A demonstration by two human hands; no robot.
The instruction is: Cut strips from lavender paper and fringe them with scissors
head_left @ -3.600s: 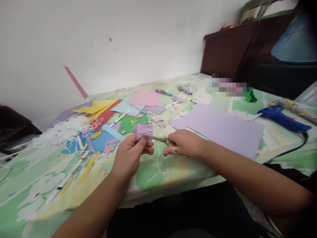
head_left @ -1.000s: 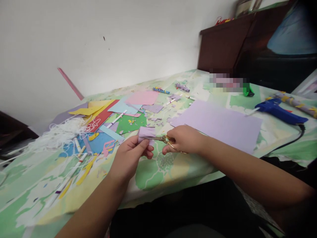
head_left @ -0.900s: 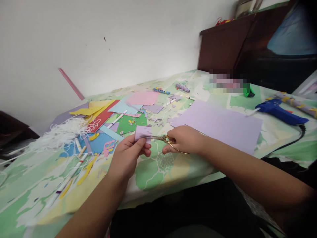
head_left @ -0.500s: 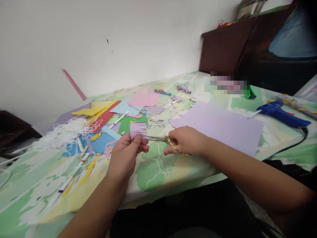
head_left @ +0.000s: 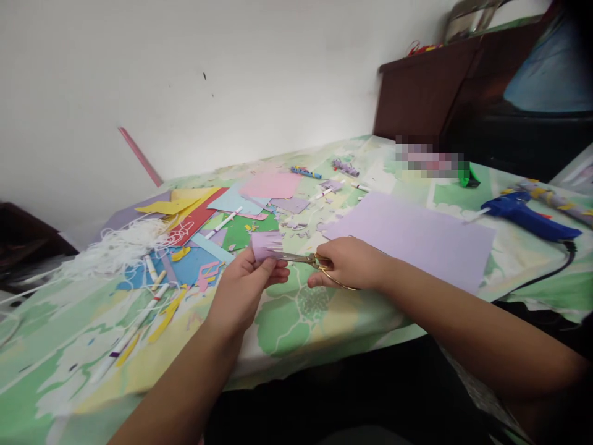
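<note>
My left hand [head_left: 252,276] pinches a small piece of purple paper [head_left: 265,245] between thumb and fingers. Several slits run in from the paper's right edge like a fringe. My right hand [head_left: 346,262] is wrapped round the gold handles of a pair of scissors [head_left: 301,258]. The scissors' blades point left and reach the lower part of the fringed edge, close to my left fingertips. Behind my right hand, a large purple sheet [head_left: 417,238] lies on the table.
Coloured paper sheets [head_left: 271,184], markers [head_left: 223,224] and a tangle of white string [head_left: 125,247] cover the left side. A blue glue gun [head_left: 530,215] with a black cord lies right. Decorated rolls [head_left: 306,173] lie at the back. The patterned tablecloth [head_left: 282,321] reaches the near edge.
My left hand and the purple paper have shifted slightly right, further onto the scissors' blades. My right hand has hardly moved.
</note>
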